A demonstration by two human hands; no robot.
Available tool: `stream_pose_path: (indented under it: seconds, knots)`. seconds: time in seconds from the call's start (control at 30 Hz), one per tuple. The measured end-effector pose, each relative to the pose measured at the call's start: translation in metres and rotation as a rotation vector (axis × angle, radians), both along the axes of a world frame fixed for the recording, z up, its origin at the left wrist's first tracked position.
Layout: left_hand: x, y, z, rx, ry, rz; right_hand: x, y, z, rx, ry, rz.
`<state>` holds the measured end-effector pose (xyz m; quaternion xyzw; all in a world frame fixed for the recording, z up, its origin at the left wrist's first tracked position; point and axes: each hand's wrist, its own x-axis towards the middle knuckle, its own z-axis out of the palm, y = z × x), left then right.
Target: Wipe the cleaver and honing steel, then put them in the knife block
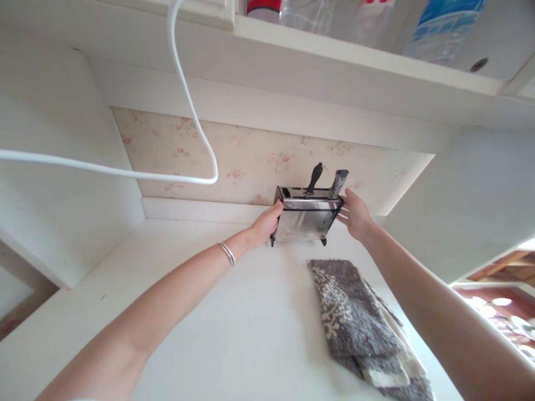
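A knife holder (307, 223) with steel-like sides and black ends is at the back of the white counter, close to the wall. Two handles stick up from its top: a slim black handle (314, 177) and a grey, worn-looking handle (338, 182). My left hand (267, 221) grips the holder's left end, thumb near the top edge. At the right end, my right hand (354, 214) presses its fingers against the side, some of them partly hidden. The holder's small black feet show at its lower edge.
A folded grey-and-cream towel (355, 317) lies on the white counter (217, 334) in front of the holder. Overhead is a shelf (355, 61) with bottles (449, 28). A white cable (188, 94) hangs at upper left. Side panels (463, 195) enclose the nook.
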<state>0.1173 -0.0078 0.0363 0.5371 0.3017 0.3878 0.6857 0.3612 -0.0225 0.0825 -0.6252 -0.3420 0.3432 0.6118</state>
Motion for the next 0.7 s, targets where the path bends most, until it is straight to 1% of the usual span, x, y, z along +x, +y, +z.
stream_pose_path:
  seconds: [0.1,0.2,0.33,0.5,0.6,0.7]
  knots:
    - [0.028,-0.006,-0.004,-0.007,-0.075,-0.080,0.023,-0.012,0.004,0.026,-0.031,-0.062]
    - [0.053,-0.011,-0.011,-0.030,-0.116,-0.153,0.042,-0.024,0.002,0.036,-0.037,-0.102]
    - [0.075,-0.014,-0.020,-0.044,-0.106,-0.173,0.062,-0.036,-0.003,0.017,0.007,-0.143]
    - [0.085,-0.011,-0.024,-0.022,-0.030,-0.163,0.077,-0.034,-0.017,0.022,0.023,-0.158]
    - [0.083,-0.012,-0.023,0.006,0.007,-0.184,0.083,-0.030,-0.030,0.039,0.032,-0.173]
    - [0.075,-0.025,-0.024,0.011,0.037,-0.141,0.088,-0.031,-0.042,0.061,0.041,-0.157]
